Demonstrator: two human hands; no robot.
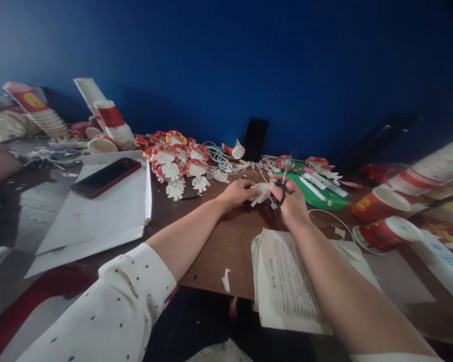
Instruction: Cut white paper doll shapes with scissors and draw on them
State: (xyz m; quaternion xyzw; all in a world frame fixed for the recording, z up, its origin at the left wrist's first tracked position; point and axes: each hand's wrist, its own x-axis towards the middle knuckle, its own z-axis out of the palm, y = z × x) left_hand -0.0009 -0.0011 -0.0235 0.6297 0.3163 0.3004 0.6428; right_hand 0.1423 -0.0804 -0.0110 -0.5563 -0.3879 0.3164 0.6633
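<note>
My left hand (237, 195) pinches the left side of a white paper cut-out (261, 193) with fringed lower edges, held just above the brown table (221, 239). My right hand (293, 205) is closed around a pair of scissors (283, 190) with dark handles. The blades point up and away from me, and the right fingertips are close to the paper's right side. Whether they also touch it I cannot tell. Beyond my left hand lies a pile of white paper figures (169, 171) with red and white ruffled tops.
A phone (106, 177) lies on a white folder (109, 218) at left; another phone (255, 140) leans on the blue wall. Markers (326, 182) rest on a green lid-like disc (305, 196). Paper cups (381, 205) stand at right. A printed paper bag (283, 281) overhangs the table's front edge.
</note>
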